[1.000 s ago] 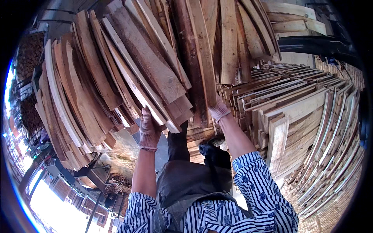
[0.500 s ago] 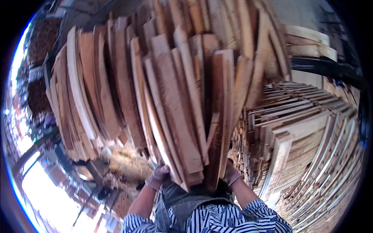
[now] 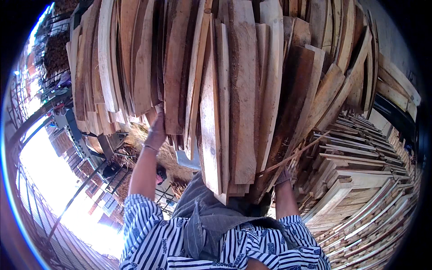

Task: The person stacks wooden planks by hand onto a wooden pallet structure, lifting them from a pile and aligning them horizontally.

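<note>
A broad row of rough-sawn wooden planks fans out lengthwise before me, with their near ends against my apron. My left hand, in a dusty glove, is closed at the left edge of a brown plank, its fingers partly hidden between boards. Low on the right, my right hand, also gloved, holds the edge of a dark, bark-edged plank; the wood hides most of its fingers. A thin wood strip lies slantwise across that plank, just above the hand.
To the right rises a tall stack of boards with uneven ends. Farther right are more pale planks beside a dark beam. Metal framework and sawdust-strewn ground lie to the left below the row.
My left hand has moved up and left, from the middle planks' near ends to a plank farther left. The right hand stays low on the right. The view has shifted, and the planks appear closer.
</note>
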`<state>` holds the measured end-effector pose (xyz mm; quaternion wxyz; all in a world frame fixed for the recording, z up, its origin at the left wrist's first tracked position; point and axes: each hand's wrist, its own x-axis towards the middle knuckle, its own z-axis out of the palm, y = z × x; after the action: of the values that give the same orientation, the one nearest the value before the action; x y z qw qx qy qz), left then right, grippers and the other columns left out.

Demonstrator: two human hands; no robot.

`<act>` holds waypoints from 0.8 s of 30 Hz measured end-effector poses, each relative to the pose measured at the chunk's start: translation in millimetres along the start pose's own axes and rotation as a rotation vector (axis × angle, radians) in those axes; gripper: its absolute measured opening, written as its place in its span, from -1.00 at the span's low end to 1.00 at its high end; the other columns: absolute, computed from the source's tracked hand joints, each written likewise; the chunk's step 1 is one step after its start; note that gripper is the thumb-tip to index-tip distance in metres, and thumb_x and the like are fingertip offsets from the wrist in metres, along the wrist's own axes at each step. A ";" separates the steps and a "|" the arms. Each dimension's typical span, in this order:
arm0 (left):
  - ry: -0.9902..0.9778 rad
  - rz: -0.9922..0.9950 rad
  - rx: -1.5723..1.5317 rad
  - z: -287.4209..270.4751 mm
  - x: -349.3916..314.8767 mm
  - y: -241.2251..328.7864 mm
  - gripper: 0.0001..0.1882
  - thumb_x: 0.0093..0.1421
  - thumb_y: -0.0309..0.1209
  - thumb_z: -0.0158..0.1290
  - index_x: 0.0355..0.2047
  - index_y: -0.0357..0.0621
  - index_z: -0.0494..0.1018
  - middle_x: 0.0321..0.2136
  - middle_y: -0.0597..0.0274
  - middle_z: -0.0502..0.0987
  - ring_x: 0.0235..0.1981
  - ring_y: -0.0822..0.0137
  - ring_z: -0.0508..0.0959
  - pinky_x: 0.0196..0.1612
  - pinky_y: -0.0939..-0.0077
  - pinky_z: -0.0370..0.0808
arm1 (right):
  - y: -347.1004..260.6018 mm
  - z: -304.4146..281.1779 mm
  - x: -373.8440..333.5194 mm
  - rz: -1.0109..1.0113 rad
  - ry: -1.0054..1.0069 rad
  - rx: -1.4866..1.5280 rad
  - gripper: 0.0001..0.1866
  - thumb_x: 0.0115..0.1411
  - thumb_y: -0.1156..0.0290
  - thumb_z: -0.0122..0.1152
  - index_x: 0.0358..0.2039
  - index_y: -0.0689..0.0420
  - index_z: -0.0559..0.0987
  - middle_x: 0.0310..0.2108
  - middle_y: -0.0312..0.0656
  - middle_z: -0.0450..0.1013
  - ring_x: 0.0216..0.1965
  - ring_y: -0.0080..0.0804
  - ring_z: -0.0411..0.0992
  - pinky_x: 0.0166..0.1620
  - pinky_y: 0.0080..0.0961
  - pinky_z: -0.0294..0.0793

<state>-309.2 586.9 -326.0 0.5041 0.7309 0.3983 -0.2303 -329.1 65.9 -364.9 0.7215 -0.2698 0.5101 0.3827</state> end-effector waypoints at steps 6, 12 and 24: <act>0.000 0.194 0.297 14.7 -14.5 2.5 -0.45 0.51 -0.33 -0.15 0.41 -0.26 0.07 0.15 -0.06 0.47 0.12 0.12 0.51 0.18 0.29 0.49 | -15.2 16.6 20.7 -0.057 -0.001 -0.015 -0.35 0.46 -0.17 -0.17 0.29 0.06 0.41 0.14 -0.16 0.47 0.15 -0.24 0.43 0.22 -0.28 0.45; -0.086 -0.131 -0.330 62.9 -49.2 86.1 -0.31 0.44 0.11 -0.10 0.31 -0.21 0.30 0.13 0.05 0.49 0.11 0.23 0.48 0.16 0.38 0.45 | -37.1 35.5 22.4 -0.123 0.008 -0.004 -0.34 0.46 -0.18 -0.17 0.30 0.07 0.40 0.15 -0.16 0.46 0.16 -0.24 0.43 0.23 -0.29 0.43; 0.029 0.006 -0.730 77.0 52.8 109.9 -0.18 0.35 0.27 -0.08 0.37 -0.06 0.22 0.15 0.19 0.47 0.12 0.18 0.50 0.21 0.23 0.47 | -68.2 56.0 57.4 -0.221 0.010 0.050 -0.31 0.45 -0.20 -0.18 0.32 0.08 0.39 0.17 -0.15 0.45 0.17 -0.25 0.41 0.24 -0.31 0.40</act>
<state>-184.3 515.3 -333.8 0.7268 0.5071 0.4592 -0.0610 -232.3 87.1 -400.4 0.7632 -0.3084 0.4902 0.2867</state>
